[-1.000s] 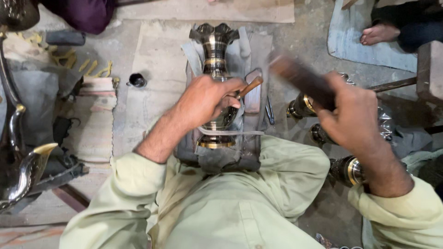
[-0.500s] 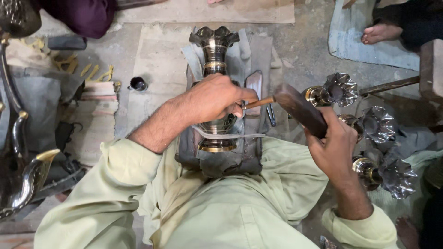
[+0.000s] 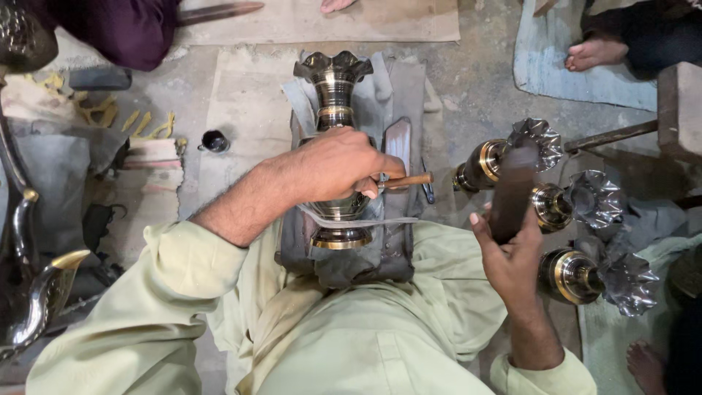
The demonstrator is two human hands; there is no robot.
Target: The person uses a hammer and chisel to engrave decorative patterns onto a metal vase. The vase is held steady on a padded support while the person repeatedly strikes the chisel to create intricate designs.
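Likely heavy, stiff, slippery: the vase [image 3: 335, 146] lies steadied under the left hand [image 3: 333, 164] clamped on a chisel [image 3: 404, 180]; the right hand [image 3: 512, 256] grips a mallet [image 3: 512, 192].

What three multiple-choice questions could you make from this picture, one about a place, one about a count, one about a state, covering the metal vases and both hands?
1. Where does the dark metal vase with the scalloped mouth lie?
A. on grey cloth over the lap
B. on the wooden board
C. in a bucket

2. How many similar fluted vases lie to the right?
A. one
B. three
C. five

3. What is the right hand doing?
A. resting empty
B. gripping a dark wooden block
C. holding a cup

Answers: A, grey cloth shows beneath it; B, three mouths show; B, its fingers wrap the block, while the left hand pinches a wooden-handled tool.
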